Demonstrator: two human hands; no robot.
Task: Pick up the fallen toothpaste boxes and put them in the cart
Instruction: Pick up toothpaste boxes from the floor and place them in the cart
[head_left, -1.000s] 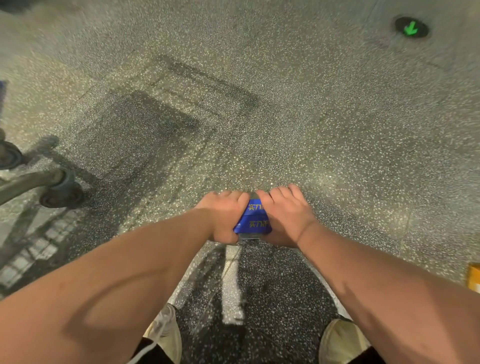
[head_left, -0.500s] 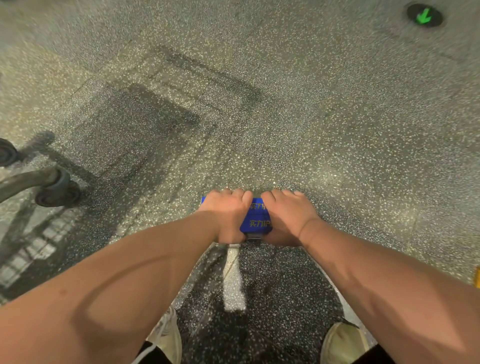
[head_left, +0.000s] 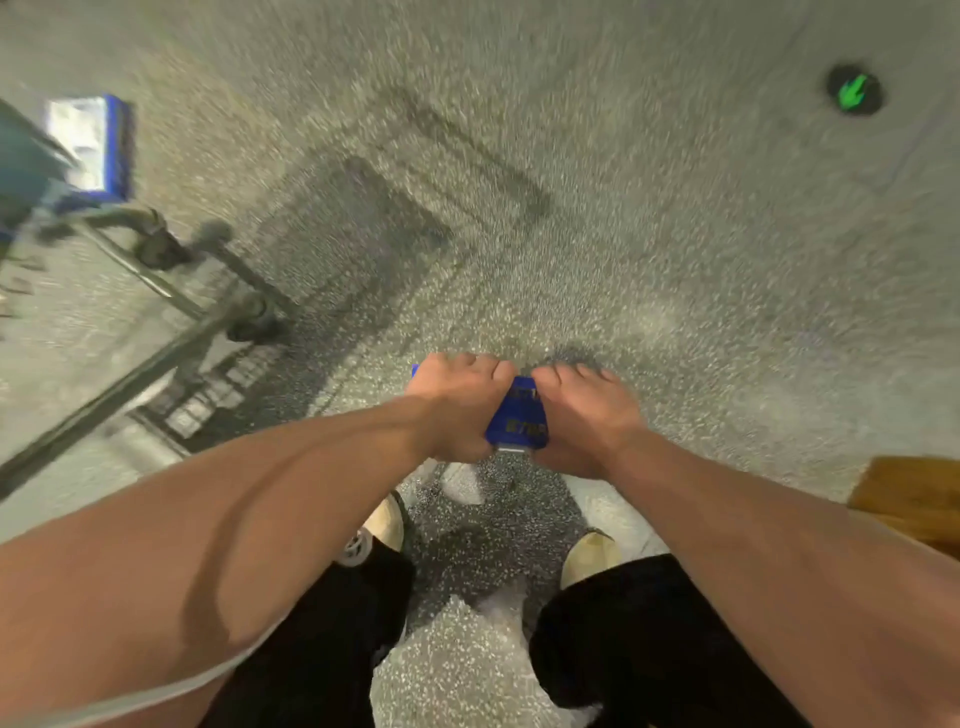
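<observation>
Operator's view of my own body, seen from the head camera. Both forearms are bare, no sleeves, watch or bands showing; my left hand (head_left: 462, 402) and right hand (head_left: 584, 415) are ungloved, without rings. Below them I wear black trousers (head_left: 332, 623) reaching the ankles. My shoes are cream-coloured with rounded toes: left shoe (head_left: 385, 522), right shoe (head_left: 592, 556). Detail is softened by motion blur.

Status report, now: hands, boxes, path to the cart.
Left hand and right hand clamped on blue toothpaste boxes, held above the floor. Cart off to the left, blurred. Nothing visible between boxes and cart.
</observation>
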